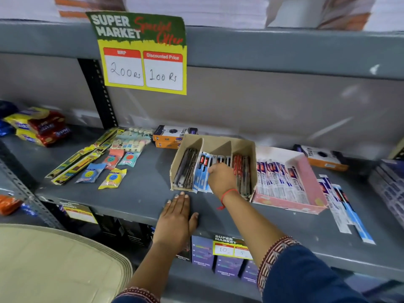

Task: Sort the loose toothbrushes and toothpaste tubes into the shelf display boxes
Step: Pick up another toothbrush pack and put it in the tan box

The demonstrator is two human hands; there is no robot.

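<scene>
Fingers (213, 169) of right hand (220, 179) touch blue toothbrush packs (202, 171).

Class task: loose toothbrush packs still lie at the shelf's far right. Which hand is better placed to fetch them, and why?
The right hand, probably. It is in the beige divided cardboard box, nearer the loose blue-and-white toothbrush packs. The left hand lies flat on the grey metal shelf, farther away.

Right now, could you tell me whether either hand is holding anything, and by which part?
The left hand lies flat and empty on the shelf. The right hand is curled inside the divided box, among blue toothbrush packs; whether it grips one cannot be told.
</scene>
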